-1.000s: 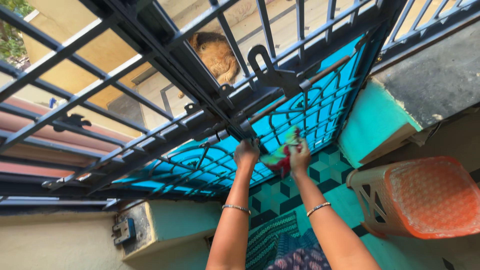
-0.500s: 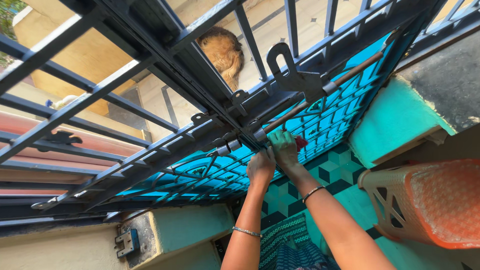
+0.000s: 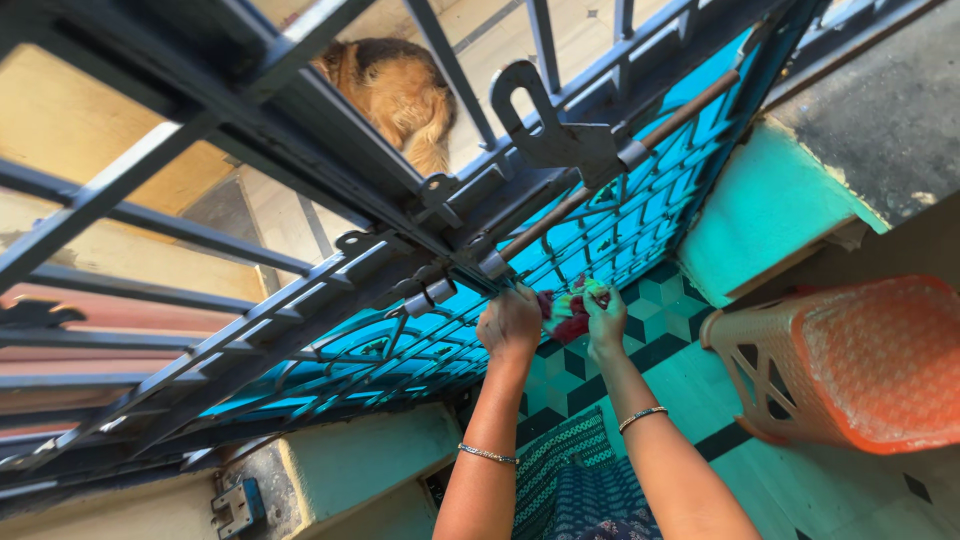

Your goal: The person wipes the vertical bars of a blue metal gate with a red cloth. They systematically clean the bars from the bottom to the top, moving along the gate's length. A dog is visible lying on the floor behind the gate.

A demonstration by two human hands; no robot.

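Note:
My left hand is closed around a bar of the dark metal grille gate, just below its sliding bolt. Right beside it, my right hand grips a crumpled red and green cloth and presses it against the lower scrollwork of the gate, which is backed by a blue sheet. Both wrists wear thin metal bangles. A long rusty bolt rod runs up to a hasp plate.
A brown furry dog lies outside, behind the bars. An orange plastic basket stands at the right on the green patterned tile floor. A teal low wall flanks the gate; a metal latch bracket sits bottom left.
My right hand has slid down and to the right from the bolt, so the cloth shows again. My left hand stays on the bar. The view has tilted.

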